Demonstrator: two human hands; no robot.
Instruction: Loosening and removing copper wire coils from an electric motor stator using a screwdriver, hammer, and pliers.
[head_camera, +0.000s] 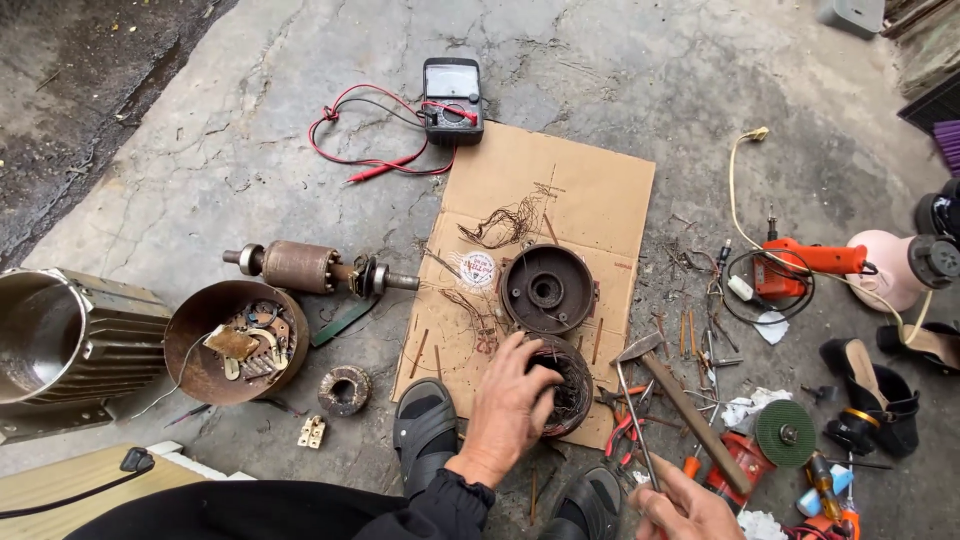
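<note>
- The left hand (508, 400) lies spread over the near-left side of a round stator with a copper winding (568, 385), fingers curled onto its rim, gripping it against the sheet of cardboard (590, 190).
- The right hand (685, 510) is closed around a thin metal rod (633, 425) (a slim tool whose kind I cannot tell), whose tip points up toward the stator's right edge.
- The stator sits on the near edge of the cardboard, just in front of a round dark end cover (547, 290) and between the person's 2 black sandals (425, 430).
- A hammer (685, 405) lies just right of the stator, its head close to the cardboard's edge and its wooden handle running toward the right hand.
- Loose copper wire strands (505, 225) lie scattered farther back on the cardboard.
- A multimeter (452, 100) with red and black leads rests on the concrete floor, at the cardboard's far edge.
- To the left lie a rusty rotor on its shaft (305, 267), a rusty bowl-shaped cover (235, 342) holding small parts, and a ribbed metal motor housing (70, 340).
- On the right, well apart from the hands, are an orange power tool (800, 265) and a green grinding disc (785, 432).
</note>
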